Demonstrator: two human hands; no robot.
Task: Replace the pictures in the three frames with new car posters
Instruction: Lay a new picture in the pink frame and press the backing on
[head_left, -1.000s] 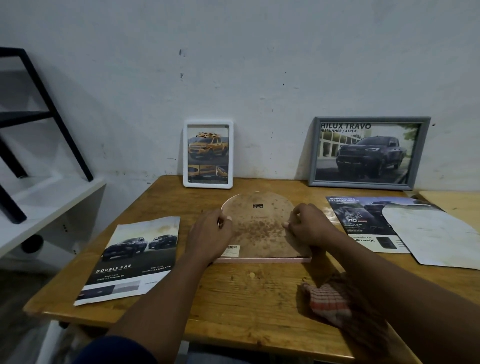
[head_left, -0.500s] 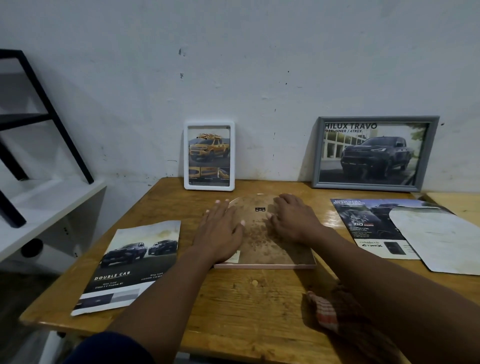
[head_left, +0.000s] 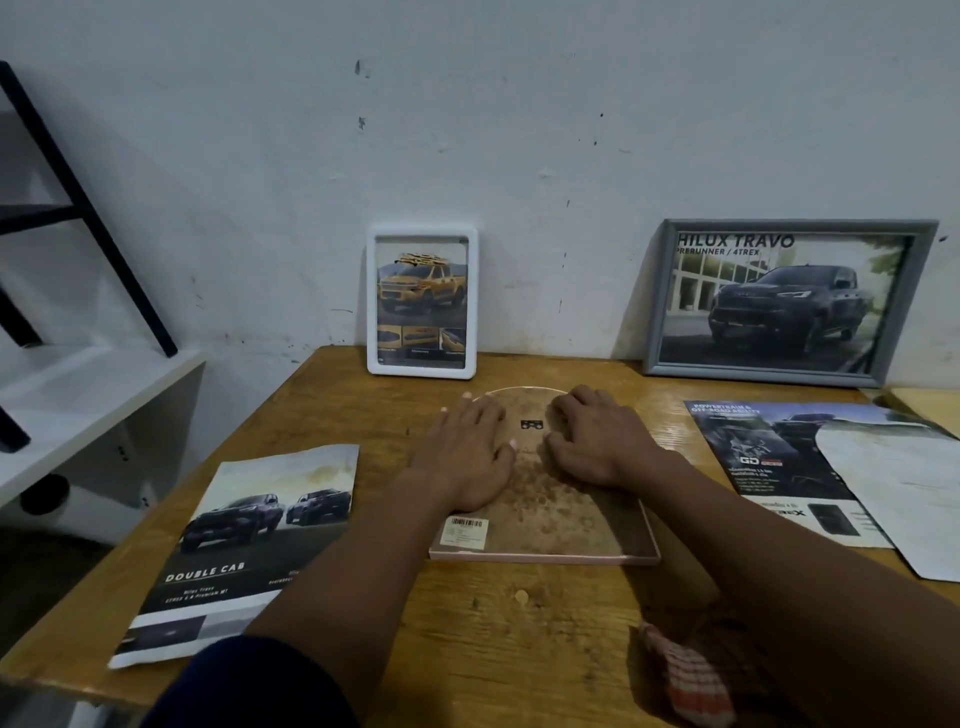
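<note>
A pink arch-topped frame (head_left: 561, 525) lies face down in the middle of the wooden table (head_left: 467, 639), its stained brown backing up. My left hand (head_left: 465, 457) rests flat on the backing's left part, fingers straight. My right hand (head_left: 597, 441) rests on the right part with its fingers bent, fingertips pressing the board near the small black hanger (head_left: 532, 424). A white frame (head_left: 422, 300) with a yellow pickup picture and a grey frame (head_left: 787, 301) with a dark pickup picture lean on the wall. A "Double Cab" poster (head_left: 244, 545) lies at the left.
Another car poster (head_left: 769, 457) lies at the right, partly under a blank white sheet (head_left: 898, 478). A red-and-white cloth (head_left: 691, 675) sits at the table's front right. A white shelf (head_left: 78, 395) with a black metal stand (head_left: 78, 208) is to the left.
Both hands moved from the frame's side edges inward and up onto the backing, toward the hanger. The frame has not moved.
</note>
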